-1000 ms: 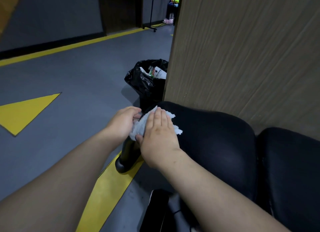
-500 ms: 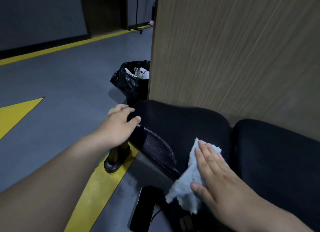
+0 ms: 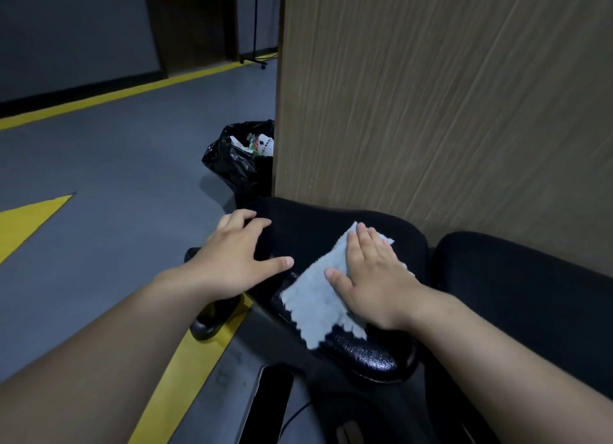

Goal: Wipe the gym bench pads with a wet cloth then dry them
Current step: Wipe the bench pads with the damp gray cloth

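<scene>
- Pressing a pale grey-blue cloth [image 3: 318, 297] flat onto the black bench pad [image 3: 315, 234] with the right hand [image 3: 374, 277], fingers straight and close together, thumb out to the side on the cloth.
- Resting the left hand [image 3: 238, 261] on the pad's far-left end, fingers spread and relaxed over the rounded edge, gripping nothing.
- Ragged and frayed along the cloth's near edge; spread from the pad's middle down toward its near rim.
- Shiny and pebbled along the pad's near rim, matt and dark farther back.
- Hemmed in right behind by a wood-grain panel [image 3: 431, 95]; parted by a narrow gap from a second black pad [image 3: 530, 294] on the right.
- Open grey floor [image 3: 116, 178] to the left, crossed by yellow lines [image 3: 195, 360]; black bench foot [image 3: 212, 324] standing on one of them, below the left wrist.
- Black bin bag [image 3: 232, 165] by the panel's corner, beyond the pad; white packet [image 3: 265, 143] inside with dark print, too small to read.
</scene>
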